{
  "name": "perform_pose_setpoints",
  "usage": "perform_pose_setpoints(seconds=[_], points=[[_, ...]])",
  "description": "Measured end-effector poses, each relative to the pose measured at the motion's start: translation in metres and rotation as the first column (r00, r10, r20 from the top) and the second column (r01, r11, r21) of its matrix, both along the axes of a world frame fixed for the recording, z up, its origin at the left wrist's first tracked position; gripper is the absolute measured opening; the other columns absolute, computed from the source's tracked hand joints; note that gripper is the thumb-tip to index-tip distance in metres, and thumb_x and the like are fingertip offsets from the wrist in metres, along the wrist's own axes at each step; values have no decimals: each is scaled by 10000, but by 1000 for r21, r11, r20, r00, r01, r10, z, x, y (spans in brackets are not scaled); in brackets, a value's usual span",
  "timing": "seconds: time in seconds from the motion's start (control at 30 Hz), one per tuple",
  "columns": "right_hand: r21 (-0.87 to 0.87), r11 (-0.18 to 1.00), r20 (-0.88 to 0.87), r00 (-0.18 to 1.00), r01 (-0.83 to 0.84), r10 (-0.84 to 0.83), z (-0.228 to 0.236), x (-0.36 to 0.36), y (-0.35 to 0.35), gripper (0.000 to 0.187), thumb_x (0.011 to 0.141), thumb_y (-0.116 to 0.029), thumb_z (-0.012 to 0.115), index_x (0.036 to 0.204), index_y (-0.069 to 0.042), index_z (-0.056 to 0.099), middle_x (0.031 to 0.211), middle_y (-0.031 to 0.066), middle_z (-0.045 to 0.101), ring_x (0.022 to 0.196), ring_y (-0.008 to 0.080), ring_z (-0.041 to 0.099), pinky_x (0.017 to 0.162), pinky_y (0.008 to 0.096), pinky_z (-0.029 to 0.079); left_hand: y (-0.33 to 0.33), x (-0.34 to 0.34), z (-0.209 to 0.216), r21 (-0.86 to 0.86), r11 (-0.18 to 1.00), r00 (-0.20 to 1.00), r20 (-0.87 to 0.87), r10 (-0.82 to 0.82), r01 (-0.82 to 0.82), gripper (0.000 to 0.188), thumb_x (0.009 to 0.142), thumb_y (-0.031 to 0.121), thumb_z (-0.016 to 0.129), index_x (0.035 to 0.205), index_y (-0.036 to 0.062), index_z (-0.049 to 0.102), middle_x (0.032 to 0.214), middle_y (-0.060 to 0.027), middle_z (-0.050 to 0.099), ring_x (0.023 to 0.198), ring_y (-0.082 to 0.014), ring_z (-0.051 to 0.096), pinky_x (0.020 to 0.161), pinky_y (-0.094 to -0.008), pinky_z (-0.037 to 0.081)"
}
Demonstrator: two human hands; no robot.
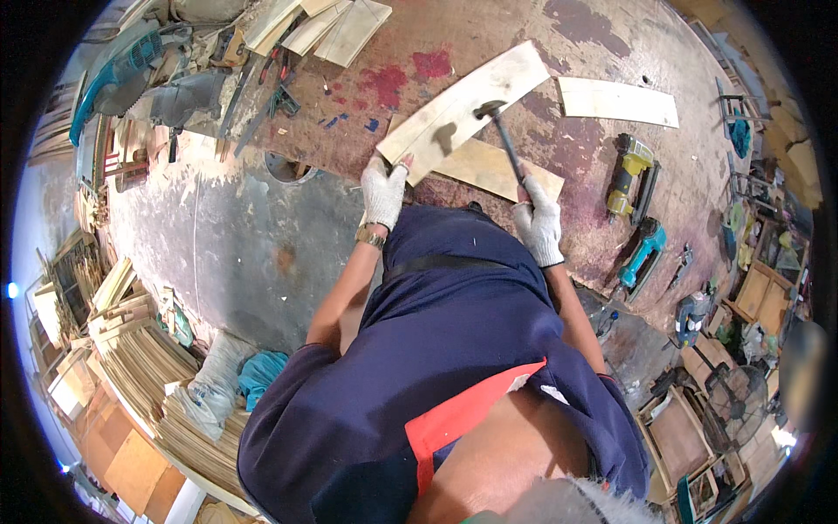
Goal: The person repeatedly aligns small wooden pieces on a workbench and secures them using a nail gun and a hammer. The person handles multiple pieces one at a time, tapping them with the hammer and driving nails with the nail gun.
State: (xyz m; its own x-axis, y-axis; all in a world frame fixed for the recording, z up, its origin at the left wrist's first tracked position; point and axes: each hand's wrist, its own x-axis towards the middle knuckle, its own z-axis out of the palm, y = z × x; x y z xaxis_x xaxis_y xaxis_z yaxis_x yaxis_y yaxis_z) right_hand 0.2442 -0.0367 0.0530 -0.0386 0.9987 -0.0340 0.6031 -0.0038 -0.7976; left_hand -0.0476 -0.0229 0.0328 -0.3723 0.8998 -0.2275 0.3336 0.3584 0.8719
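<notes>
My left hand (384, 194), in a white knit glove, grips the near left end of a pale wooden board (511, 74). That board slants away to the upper right over the worktable (349, 131). In my right hand (539, 225), gloved as well, is the dark handle of a claw hammer (504, 135). The hammer's head is over the board, its shadow falling on the wood; whether it touches cannot be told. A second board (493, 168) lies partly underneath, its right end near my right hand.
Another board (620, 100) lies to the right. Nearer are a yellow nail gun (627, 179) and a teal nail gun (643, 253). Boards (345, 31), pliers (284, 98) and a saw (188, 98) sit at the far left. Stacked wood strips (144, 367) stand at lower left.
</notes>
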Motion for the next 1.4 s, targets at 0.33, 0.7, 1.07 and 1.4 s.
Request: perform_pose_setpoints(seconds=[0.33, 0.7, 1.07, 1.4], points=[[-58, 983, 25, 984, 175, -174, 8, 20, -13, 350, 984, -138, 595, 1324, -65, 635, 743, 179, 610, 592, 209, 573, 593, 353, 469, 10, -40, -20, -212, 733, 495, -615, -614, 646, 405, 780, 192, 721, 1165, 101, 630, 1177, -137, 583, 1185, -330, 546, 1019, -481, 413], [39, 980, 50, 979, 196, -197, -42, 4, 34, 526, 878, 21, 579, 1400, -46, 590, 966, 208, 719, 769, 172, 663, 718, 322, 534, 54, 15, -95, -48, 930, 416, -885, -209, 363, 604, 1005, 427, 485, 1455, 25, 490, 1519, -213, 462, 1453, -423, 352, 1169, -584, 274], [189, 980, 414, 910, -56, -28, -84, 16, 31, 497, 903, 7, 610, 1392, -77, 604, 748, 172, 633, 640, 286, 646, 614, 361, 506, 58, 16, -91, -109, 931, 379, -892, -246, 347, 667, 1002, 430, 473, 1506, -3, 422, 1564, -202, 422, 1476, -402, 330, 1184, -576, 262], [135, 991, 287, 958, -11, -28, -72, 9, 27, 495, 896, -15, 609, 1387, -70, 615, 770, 140, 634, 651, 243, 611, 614, 369, 493, 58, 18, -94, -88, 933, 423, -873, -241, 349, 624, 1003, 418, 473, 1474, 8, 468, 1556, -181, 443, 1443, -397, 378, 1137, -563, 307]])
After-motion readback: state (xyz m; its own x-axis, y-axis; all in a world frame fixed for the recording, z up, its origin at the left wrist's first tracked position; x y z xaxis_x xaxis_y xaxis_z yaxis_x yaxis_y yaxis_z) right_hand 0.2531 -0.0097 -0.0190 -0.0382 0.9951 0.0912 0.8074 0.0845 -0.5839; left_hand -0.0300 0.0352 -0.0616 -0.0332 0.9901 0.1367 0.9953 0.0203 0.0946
